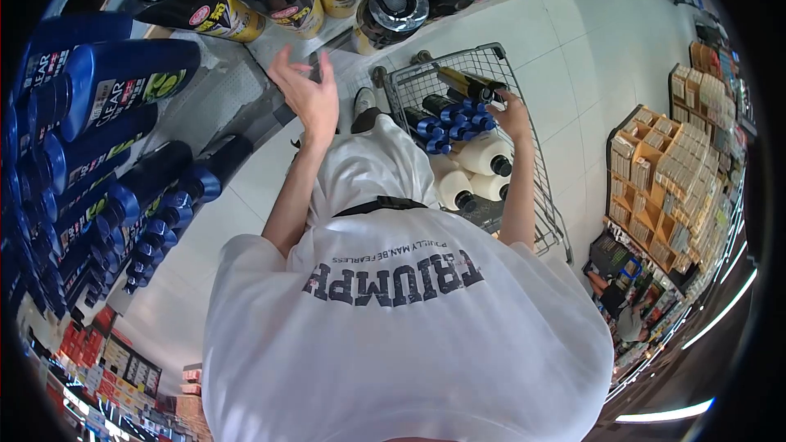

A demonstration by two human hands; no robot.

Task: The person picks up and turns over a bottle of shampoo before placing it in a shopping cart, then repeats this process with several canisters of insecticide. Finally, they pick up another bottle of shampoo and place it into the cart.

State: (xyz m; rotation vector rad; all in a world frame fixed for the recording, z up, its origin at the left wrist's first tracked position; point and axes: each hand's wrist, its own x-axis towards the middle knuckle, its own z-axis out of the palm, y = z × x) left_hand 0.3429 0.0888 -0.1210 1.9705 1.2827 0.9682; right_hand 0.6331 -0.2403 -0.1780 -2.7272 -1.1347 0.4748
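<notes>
My left hand [307,100] is raised at the edge of the shelf, its fingers apart and nothing in them. Just beyond it stand black-and-yellow bottles [296,8] with black caps. On the right, my right hand [512,117] has its fingers around the end of a dark bottle with yellow on it [460,82], which lies tilted at the far end of the shopping cart [542,188]. Below that bottle in the cart are several blue-capped dark bottles [446,112] and a few white bottles with black caps [483,154].
Rows of blue shampoo bottles [131,86] fill the shelf at left. A wooden display rack [655,188] with small packs stands at right, and a person [632,323] is farther back there. Pale floor tiles [565,82] run between the cart and the rack.
</notes>
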